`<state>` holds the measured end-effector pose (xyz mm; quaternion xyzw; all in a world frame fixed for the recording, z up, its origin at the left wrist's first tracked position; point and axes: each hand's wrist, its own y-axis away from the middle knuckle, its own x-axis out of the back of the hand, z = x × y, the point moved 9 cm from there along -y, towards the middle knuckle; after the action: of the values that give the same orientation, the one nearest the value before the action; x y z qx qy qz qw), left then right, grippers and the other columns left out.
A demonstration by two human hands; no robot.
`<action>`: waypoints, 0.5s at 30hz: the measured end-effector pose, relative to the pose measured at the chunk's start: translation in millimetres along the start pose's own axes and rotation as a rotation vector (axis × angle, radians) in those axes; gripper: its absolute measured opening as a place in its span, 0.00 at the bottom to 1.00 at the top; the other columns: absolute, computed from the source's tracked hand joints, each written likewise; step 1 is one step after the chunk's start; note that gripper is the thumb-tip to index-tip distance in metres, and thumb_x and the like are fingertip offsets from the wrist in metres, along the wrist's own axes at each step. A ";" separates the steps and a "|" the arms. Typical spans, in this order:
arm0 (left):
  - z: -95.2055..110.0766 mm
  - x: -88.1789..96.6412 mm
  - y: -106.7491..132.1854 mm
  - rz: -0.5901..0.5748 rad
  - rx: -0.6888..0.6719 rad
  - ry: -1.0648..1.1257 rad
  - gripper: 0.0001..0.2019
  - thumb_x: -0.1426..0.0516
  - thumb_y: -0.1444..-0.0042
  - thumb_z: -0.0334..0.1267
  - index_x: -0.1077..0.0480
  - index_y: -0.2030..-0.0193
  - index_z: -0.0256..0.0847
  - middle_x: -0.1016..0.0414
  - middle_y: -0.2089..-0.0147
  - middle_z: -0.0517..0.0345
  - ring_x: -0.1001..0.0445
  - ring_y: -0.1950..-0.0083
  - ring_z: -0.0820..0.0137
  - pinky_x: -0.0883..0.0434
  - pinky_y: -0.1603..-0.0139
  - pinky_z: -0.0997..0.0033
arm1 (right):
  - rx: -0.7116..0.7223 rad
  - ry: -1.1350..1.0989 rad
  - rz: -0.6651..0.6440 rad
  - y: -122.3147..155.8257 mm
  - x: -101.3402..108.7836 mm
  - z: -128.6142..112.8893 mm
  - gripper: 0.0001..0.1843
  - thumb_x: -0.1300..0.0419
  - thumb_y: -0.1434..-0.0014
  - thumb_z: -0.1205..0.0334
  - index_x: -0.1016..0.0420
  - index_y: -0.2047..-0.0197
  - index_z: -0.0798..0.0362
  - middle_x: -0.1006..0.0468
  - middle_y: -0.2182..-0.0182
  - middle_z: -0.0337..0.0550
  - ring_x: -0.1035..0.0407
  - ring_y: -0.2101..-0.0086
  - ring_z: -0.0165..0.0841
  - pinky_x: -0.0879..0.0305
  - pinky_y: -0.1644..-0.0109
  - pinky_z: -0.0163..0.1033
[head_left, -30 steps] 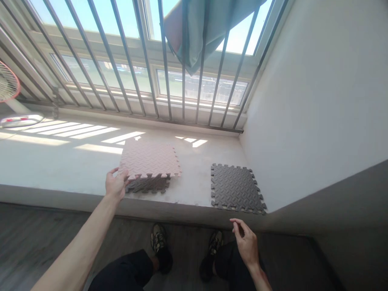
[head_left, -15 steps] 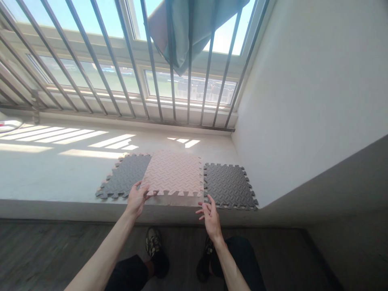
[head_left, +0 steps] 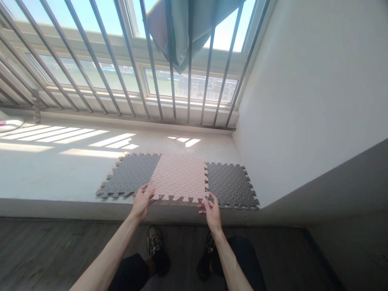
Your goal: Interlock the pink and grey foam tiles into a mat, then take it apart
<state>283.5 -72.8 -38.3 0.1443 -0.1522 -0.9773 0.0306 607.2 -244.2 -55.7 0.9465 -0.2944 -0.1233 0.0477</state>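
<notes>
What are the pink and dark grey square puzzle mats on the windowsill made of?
The pink square mat and two dark grey square mats look like soft foam, probably EVA, with a matte finish. Signs: thick puzzle edges and a pressed zigzag texture.

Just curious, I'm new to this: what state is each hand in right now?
Left hand: partly open at a near corner of the pink foam mat; grip cannot be told.
Right hand: partly open at its other near corner; grip cannot be told.

the right hand [head_left: 211, 212] hides a corner of the pink foam mat [head_left: 178, 178]; curtain [head_left: 184, 28] cut off above
</notes>
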 end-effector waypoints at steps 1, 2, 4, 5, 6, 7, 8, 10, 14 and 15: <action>-1.4 1.6 -1.2 -0.002 0.004 -0.052 0.23 0.31 0.41 0.35 0.34 0.44 0.42 0.18 0.52 0.51 0.18 0.62 0.67 0.15 0.58 0.56 | -0.005 -0.005 0.016 -1.9 2.2 1.6 0.46 0.30 0.41 0.36 0.39 0.29 0.49 0.13 0.57 0.45 0.17 0.64 0.39 0.19 0.67 0.40; -1.2 4.5 -2.9 0.006 -0.005 -0.138 0.21 0.31 0.40 0.38 0.32 0.44 0.41 0.18 0.53 0.50 0.18 0.60 0.65 0.15 0.56 0.54 | -0.010 -0.009 0.031 -3.6 4.5 3.2 0.47 0.29 0.43 0.35 0.38 0.29 0.49 0.13 0.59 0.45 0.17 0.65 0.39 0.19 0.68 0.40; 9.2 11.9 -7.1 0.047 -0.122 -0.410 0.15 0.36 0.37 0.44 0.27 0.47 0.40 0.17 0.52 0.47 0.17 0.53 0.59 0.17 0.49 0.49 | -0.020 -0.017 0.047 -5.6 8.2 5.9 0.48 0.28 0.45 0.35 0.37 0.30 0.50 0.12 0.61 0.45 0.17 0.65 0.40 0.19 0.68 0.40; 19.4 13.7 -8.3 0.074 -0.237 -0.577 0.14 0.39 0.35 0.45 0.25 0.49 0.39 0.17 0.51 0.45 0.18 0.48 0.55 0.20 0.43 0.46 | -0.024 -0.019 0.049 -6.1 9.5 6.7 0.48 0.27 0.45 0.35 0.37 0.30 0.50 0.12 0.61 0.45 0.17 0.65 0.40 0.19 0.68 0.40; 30.3 13.0 -8.1 0.099 -0.374 -0.741 0.14 0.43 0.34 0.44 0.22 0.49 0.38 0.18 0.48 0.43 0.20 0.43 0.52 0.24 0.37 0.43 | -0.026 -0.020 0.048 -6.3 10.4 7.1 0.48 0.27 0.45 0.36 0.38 0.31 0.51 0.12 0.60 0.46 0.16 0.64 0.41 0.19 0.67 0.40; 39.3 10.2 -6.8 0.116 -0.513 -0.890 0.16 0.46 0.33 0.41 0.21 0.47 0.39 0.18 0.44 0.42 0.24 0.37 0.50 0.28 0.31 0.42 | -0.026 -0.019 0.048 -6.3 11.2 7.0 0.48 0.27 0.45 0.36 0.38 0.31 0.51 0.12 0.60 0.47 0.16 0.63 0.41 0.19 0.67 0.40; 44.6 6.1 -5.7 0.118 -0.631 -1.016 0.19 0.49 0.33 0.38 0.20 0.45 0.39 0.20 0.39 0.42 0.27 0.32 0.49 0.33 0.27 0.41 | -0.025 -0.017 0.050 -6.1 11.9 6.7 0.48 0.27 0.45 0.36 0.38 0.31 0.51 0.12 0.60 0.47 0.16 0.63 0.41 0.20 0.67 0.40; 44.3 -1.3 -8.4 0.081 -0.760 -1.206 0.24 0.50 0.35 0.35 0.21 0.38 0.40 0.25 0.31 0.42 0.34 0.25 0.50 0.39 0.23 0.41 | -0.026 -0.013 0.061 -5.7 13.7 5.9 0.48 0.28 0.45 0.35 0.38 0.31 0.51 0.12 0.61 0.46 0.16 0.64 0.41 0.20 0.68 0.40; 30.3 -6.0 -27.4 -0.022 -0.731 -1.438 0.27 0.50 0.33 0.37 0.25 0.30 0.44 0.35 0.22 0.44 0.42 0.19 0.53 0.50 0.18 0.40 | -0.036 -0.014 0.064 -5.2 16.9 3.6 0.48 0.28 0.44 0.35 0.38 0.31 0.51 0.12 0.61 0.46 0.16 0.65 0.41 0.20 0.67 0.41; 28.9 -5.7 -31.9 -0.027 -0.707 -1.473 0.27 0.50 0.31 0.38 0.27 0.28 0.46 0.37 0.21 0.44 0.45 0.18 0.53 0.53 0.18 0.38 | -0.035 -0.014 0.065 -5.3 18.9 2.4 0.48 0.28 0.44 0.36 0.38 0.31 0.51 0.12 0.60 0.46 0.16 0.64 0.41 0.20 0.67 0.41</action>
<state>280.0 -33.5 -20.2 -0.5513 0.1860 -0.8120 -0.0455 624.6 -250.6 -62.7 0.9345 -0.3233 -0.1333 0.0662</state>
